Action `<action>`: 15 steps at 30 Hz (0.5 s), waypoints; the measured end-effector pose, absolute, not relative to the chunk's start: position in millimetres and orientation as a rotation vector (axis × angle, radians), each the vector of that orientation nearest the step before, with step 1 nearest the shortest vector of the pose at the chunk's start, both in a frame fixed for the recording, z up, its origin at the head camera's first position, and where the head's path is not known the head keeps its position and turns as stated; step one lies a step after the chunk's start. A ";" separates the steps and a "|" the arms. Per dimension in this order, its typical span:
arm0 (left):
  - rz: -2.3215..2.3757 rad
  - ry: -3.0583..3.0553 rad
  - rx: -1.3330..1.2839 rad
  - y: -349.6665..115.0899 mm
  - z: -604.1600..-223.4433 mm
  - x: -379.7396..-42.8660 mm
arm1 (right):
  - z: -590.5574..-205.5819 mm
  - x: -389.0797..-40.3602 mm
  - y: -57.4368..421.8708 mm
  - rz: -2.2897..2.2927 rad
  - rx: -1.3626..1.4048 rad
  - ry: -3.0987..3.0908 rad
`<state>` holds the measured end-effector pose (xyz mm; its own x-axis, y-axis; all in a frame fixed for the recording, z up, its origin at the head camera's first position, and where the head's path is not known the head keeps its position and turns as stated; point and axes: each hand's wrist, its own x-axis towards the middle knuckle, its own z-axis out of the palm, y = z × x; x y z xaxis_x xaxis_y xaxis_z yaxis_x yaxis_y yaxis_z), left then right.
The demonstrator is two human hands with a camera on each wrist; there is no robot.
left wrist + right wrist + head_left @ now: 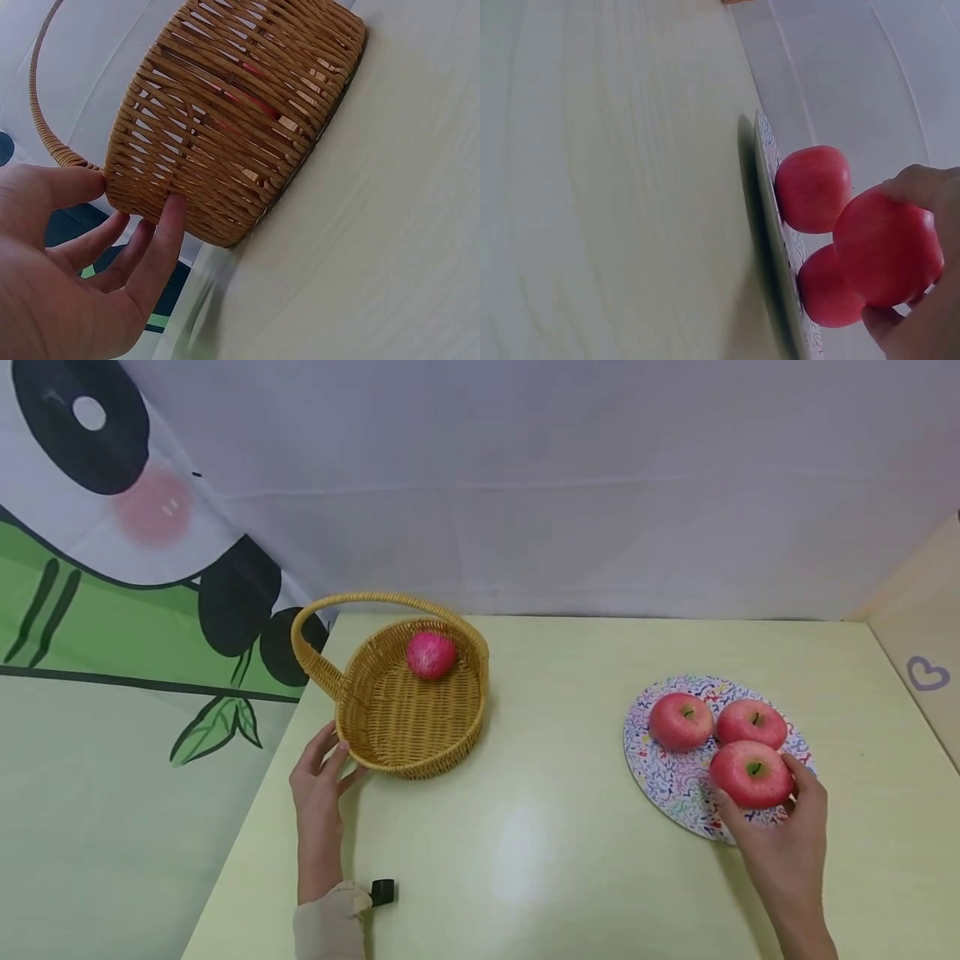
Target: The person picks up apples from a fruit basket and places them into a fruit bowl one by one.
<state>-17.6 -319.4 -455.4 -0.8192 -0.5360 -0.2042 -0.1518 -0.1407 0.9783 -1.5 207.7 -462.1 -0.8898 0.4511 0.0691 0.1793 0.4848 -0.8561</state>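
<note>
In the head view my right hand (pixel 787 835) grips a red apple (pixel 750 774) between thumb and fingers, at the near side of a round patterned plate (pixel 667 793). Two more apples lie on the plate, a left one (pixel 681 722) and a right one (pixel 752 723). The right wrist view has the gripped apple (pixel 889 247) overlapping both of them. My left hand (pixel 321 785) rests its fingertips on the outer side and rim of a woven wicker basket (pixel 405 718), its fingers (pixel 161 240) extended against the weave. A pink-red streaked round fruit (pixel 431 656) lies inside the basket.
The basket's tall handle (pixel 375 599) arches up over its left and back side. Everything stands on a pale table (pixel 540 860). A white cloth (pixel 570 527) hangs behind, and a panel with a heart drawing (pixel 927 674) stands at the right edge.
</note>
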 end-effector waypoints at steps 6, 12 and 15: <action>-2.041 -1.860 0.760 -318.1 -455.7 -15.3 | -465.4 1.7 214.1 1.388 -0.669 -2.486; -2.046 -1.857 0.754 -317.5 -454.7 -16.1 | -467.7 0.5 220.9 1.394 -0.708 -2.507; -2.046 -1.856 0.755 -317.7 -454.8 -16.0 | -469.9 0.0 222.9 1.394 -0.710 -2.520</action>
